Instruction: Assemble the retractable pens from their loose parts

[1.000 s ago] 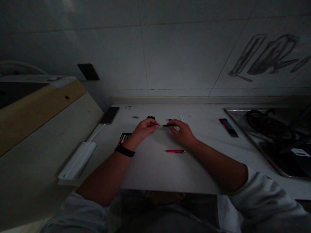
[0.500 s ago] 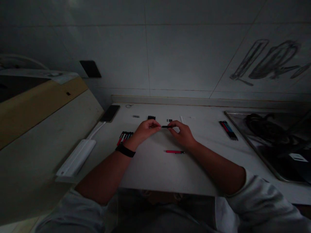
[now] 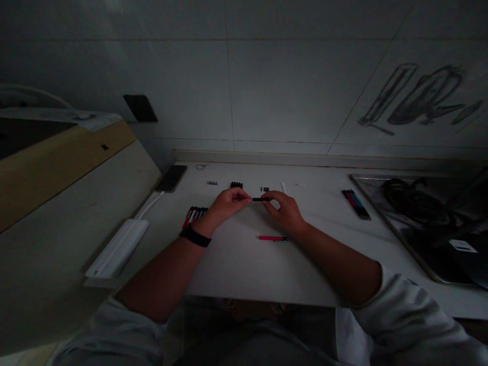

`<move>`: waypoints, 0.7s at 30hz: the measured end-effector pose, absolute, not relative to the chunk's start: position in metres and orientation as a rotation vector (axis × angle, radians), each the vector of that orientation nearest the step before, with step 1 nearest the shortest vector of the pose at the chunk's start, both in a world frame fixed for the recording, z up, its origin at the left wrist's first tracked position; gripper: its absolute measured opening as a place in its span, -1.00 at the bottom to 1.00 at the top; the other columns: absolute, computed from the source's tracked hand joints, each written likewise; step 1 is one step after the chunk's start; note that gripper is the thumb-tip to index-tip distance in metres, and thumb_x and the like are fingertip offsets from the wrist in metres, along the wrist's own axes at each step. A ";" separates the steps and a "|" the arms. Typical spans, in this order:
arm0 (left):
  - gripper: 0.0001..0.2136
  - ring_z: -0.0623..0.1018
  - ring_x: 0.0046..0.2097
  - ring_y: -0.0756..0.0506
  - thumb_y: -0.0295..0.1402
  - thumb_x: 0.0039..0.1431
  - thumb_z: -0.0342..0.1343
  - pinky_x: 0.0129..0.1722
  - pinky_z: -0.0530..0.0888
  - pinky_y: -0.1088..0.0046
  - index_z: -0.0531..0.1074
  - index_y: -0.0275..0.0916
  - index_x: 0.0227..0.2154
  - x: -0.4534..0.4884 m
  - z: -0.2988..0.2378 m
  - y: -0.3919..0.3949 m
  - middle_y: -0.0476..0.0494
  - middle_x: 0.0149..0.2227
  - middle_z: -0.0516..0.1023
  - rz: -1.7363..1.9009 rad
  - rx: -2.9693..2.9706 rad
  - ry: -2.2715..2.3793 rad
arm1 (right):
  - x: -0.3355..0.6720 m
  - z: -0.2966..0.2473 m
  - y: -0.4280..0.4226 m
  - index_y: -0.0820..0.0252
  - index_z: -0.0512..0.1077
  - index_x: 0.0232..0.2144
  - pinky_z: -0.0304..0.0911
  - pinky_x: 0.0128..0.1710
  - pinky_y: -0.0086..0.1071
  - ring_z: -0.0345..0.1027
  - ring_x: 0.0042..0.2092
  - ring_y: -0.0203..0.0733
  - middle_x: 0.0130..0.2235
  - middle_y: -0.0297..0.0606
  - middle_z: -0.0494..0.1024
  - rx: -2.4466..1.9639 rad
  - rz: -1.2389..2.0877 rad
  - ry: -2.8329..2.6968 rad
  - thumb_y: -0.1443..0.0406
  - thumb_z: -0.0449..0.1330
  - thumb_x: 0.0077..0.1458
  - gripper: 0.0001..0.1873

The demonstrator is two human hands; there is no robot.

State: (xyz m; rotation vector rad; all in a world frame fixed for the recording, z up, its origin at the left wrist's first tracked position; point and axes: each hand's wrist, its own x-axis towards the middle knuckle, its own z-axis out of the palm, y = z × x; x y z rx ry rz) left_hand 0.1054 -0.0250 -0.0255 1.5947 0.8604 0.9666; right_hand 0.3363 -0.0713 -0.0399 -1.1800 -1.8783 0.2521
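Head view: right hand (image 3: pixel 284 209) pinches 1 black barrel (image 3: pixel 258 199), left hand (image 3: pixel 229 203) pinches its left end; red pen (image 3: pixel 273 238) lies on counter (image 3: pixel 244 272).

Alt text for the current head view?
A person's left grip and right grip pinch a thin black piece between them above a white counter. A red pen lies nearer the wearer; small parts lie beyond, a phone far left.

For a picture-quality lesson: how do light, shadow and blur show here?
Head view: dim throughout, faint soft shadows on the counter near the left hand and right hand; same view, upper right, wall marks look smeared; same view, middle, the black piece shows little detail.
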 end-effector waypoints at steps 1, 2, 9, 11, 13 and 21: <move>-0.79 0.54 -0.27 -0.06 -0.20 0.07 0.38 -0.20 0.44 0.38 0.57 -0.22 -0.34 0.105 -0.026 -0.025 -0.09 -0.31 0.60 0.969 1.624 0.864 | 0.336 -0.040 -0.071 0.04 0.56 -0.13 0.42 -0.06 -0.19 0.56 -0.12 -0.07 -0.16 -0.21 0.67 -1.196 0.262 -1.884 0.19 0.21 0.31 -0.83; -0.79 0.55 -0.26 -0.07 -0.20 0.08 0.38 -0.19 0.45 0.37 0.57 -0.22 -0.34 0.105 -0.027 -0.024 -0.10 -0.30 0.61 0.969 1.656 0.869 | 0.336 -0.039 -0.071 0.05 0.57 -0.15 0.42 -0.08 -0.20 0.56 -0.14 -0.07 -0.17 -0.21 0.67 -1.209 0.273 -1.893 0.17 0.20 0.32 -0.82; -0.83 0.56 -0.26 -0.09 -0.21 0.14 0.32 -0.18 0.46 0.36 0.58 -0.21 -0.32 0.104 -0.027 -0.025 -0.10 -0.30 0.62 0.968 1.819 0.935 | 0.335 -0.041 -0.070 0.06 0.53 -0.06 0.41 -0.12 -0.28 0.56 -0.17 -0.14 -0.20 -0.25 0.65 -1.204 0.470 -1.838 0.18 0.20 0.30 -0.79; -0.84 0.57 -0.25 -0.09 -0.23 0.15 0.31 -0.17 0.46 0.36 0.58 -0.21 -0.33 0.104 -0.027 -0.025 -0.10 -0.29 0.63 0.975 1.850 0.949 | 0.334 -0.043 -0.069 0.07 0.50 -0.01 0.42 -0.10 -0.27 0.56 -0.16 -0.16 -0.20 -0.26 0.63 -1.161 0.510 -1.821 0.20 0.23 0.26 -0.73; -0.85 0.57 -0.25 -0.09 -0.24 0.16 0.31 -0.18 0.46 0.36 0.57 -0.21 -0.33 0.105 -0.026 -0.026 -0.10 -0.30 0.63 0.979 1.857 0.953 | 0.334 -0.044 -0.068 0.09 0.49 -0.05 0.42 -0.07 -0.27 0.56 -0.15 -0.16 -0.19 -0.26 0.62 -1.120 0.532 -1.817 0.22 0.26 0.22 -0.75; -0.86 0.57 -0.26 -0.10 -0.24 0.16 0.31 -0.19 0.46 0.36 0.58 -0.20 -0.32 0.104 -0.023 -0.028 -0.10 -0.31 0.62 0.992 1.859 0.930 | 0.336 -0.043 -0.068 0.07 0.51 -0.14 0.42 -0.13 -0.24 0.55 -0.20 -0.14 -0.25 -0.26 0.63 -1.186 0.562 -1.849 0.13 0.19 0.30 -0.80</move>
